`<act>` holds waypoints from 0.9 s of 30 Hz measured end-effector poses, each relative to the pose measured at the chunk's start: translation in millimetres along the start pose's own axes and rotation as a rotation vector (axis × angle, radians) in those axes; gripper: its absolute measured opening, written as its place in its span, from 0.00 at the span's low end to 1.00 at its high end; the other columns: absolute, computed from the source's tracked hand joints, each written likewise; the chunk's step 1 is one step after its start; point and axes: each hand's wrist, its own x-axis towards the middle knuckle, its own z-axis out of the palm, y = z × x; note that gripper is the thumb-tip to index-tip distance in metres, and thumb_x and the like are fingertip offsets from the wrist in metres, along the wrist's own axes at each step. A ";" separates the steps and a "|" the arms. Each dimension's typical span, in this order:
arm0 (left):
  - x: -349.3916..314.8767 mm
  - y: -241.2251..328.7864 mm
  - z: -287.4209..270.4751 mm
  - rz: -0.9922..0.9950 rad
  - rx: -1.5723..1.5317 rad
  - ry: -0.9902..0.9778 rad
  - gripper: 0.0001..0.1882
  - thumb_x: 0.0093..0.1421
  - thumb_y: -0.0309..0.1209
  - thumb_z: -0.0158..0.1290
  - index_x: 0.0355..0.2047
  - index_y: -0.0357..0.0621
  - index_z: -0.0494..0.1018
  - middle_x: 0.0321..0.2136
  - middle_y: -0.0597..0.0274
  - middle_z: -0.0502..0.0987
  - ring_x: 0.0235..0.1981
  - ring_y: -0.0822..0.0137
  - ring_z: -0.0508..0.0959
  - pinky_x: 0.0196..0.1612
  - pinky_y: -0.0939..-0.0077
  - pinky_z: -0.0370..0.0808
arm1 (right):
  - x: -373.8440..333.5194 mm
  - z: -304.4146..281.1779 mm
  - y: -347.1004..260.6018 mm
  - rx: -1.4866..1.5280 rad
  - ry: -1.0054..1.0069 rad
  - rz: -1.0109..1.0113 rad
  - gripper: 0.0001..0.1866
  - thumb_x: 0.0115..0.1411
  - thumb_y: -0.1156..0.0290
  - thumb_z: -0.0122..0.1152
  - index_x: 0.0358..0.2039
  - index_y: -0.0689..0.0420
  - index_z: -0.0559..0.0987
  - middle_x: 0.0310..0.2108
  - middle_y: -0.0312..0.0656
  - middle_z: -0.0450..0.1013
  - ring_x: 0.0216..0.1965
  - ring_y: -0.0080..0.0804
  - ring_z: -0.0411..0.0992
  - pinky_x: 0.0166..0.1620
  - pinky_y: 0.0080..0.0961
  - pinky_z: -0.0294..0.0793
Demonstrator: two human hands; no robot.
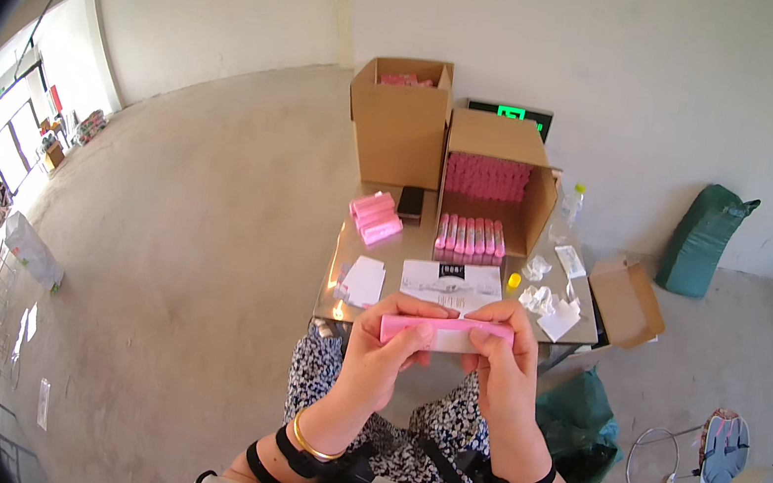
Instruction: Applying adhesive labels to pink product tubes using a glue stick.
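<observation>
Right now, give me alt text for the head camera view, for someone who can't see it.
A person's left hand and right hand hold a long pink packet between them, before a metal table. On it, a row of pink packets sits before an open cardboard box holding more pink items, with a second cardboard box to its left.

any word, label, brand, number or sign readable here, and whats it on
Wording isn't copied out here; this is where print shows:
White sheet: pale marks on a black patch; smaller print too blurred to read.
Black screen: green glowing sign, partly hidden.
Row of pink packs: marks too small to read.
Pink roll in the left hand and right hand: no legible print.
</observation>
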 end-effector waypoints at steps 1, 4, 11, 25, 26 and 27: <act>-0.5 -1.0 -0.7 -0.013 -0.005 0.007 0.06 0.58 0.28 0.52 0.35 0.40 0.72 0.38 0.55 0.78 0.28 0.79 0.74 0.25 0.90 0.70 | 0.0 -0.1 -2.3 -0.001 -0.015 -0.003 0.04 0.58 0.78 0.51 0.34 0.60 0.73 0.28 0.33 0.68 0.23 0.15 0.63 0.26 0.14 0.63; 2.0 -1.8 -1.5 -0.026 -0.049 -0.014 0.05 0.58 0.24 0.51 0.35 0.42 0.74 0.39 0.58 0.78 0.29 0.81 0.74 0.27 0.91 0.70 | -0.7 -3.4 -4.8 -0.013 -0.054 -0.002 0.05 0.58 0.78 0.51 0.35 0.60 0.73 0.29 0.33 0.69 0.24 0.16 0.64 0.27 0.14 0.63; 6.2 -3.6 -4.1 -0.053 -0.088 -0.024 0.07 0.56 0.21 0.47 0.33 0.43 0.73 0.39 0.56 0.78 0.27 0.82 0.74 0.23 0.92 0.67 | -0.8 -14.0 -14.8 -0.056 -0.241 -0.011 0.10 0.56 0.82 0.54 0.40 0.61 0.73 0.37 0.36 0.68 0.30 0.19 0.70 0.33 0.16 0.70; 6.2 -0.4 0.5 -0.059 -0.128 -0.077 0.04 0.58 0.23 0.47 0.32 0.45 0.71 0.38 0.53 0.78 0.27 0.81 0.74 0.22 0.94 0.64 | -0.8 -10.7 -4.6 -0.017 -0.172 -0.070 0.08 0.56 0.82 0.53 0.37 0.60 0.72 0.35 0.35 0.66 0.26 0.18 0.67 0.29 0.15 0.68; 5.1 1.7 4.1 -0.073 -0.114 -0.040 0.04 0.56 0.22 0.46 0.31 0.44 0.70 0.37 0.51 0.78 0.25 0.81 0.73 0.21 0.93 0.65 | -2.1 -10.2 -5.1 -0.019 -0.162 -0.072 0.07 0.56 0.82 0.52 0.36 0.60 0.72 0.34 0.35 0.66 0.25 0.18 0.67 0.28 0.15 0.67; 4.9 3.6 6.6 -0.084 -0.099 -0.004 0.05 0.55 0.22 0.45 0.31 0.43 0.70 0.35 0.50 0.77 0.24 0.80 0.72 0.19 0.92 0.65 | -3.2 -9.5 -6.1 -0.017 -0.158 -0.079 0.07 0.56 0.82 0.52 0.36 0.60 0.72 0.34 0.35 0.66 0.25 0.18 0.67 0.28 0.15 0.67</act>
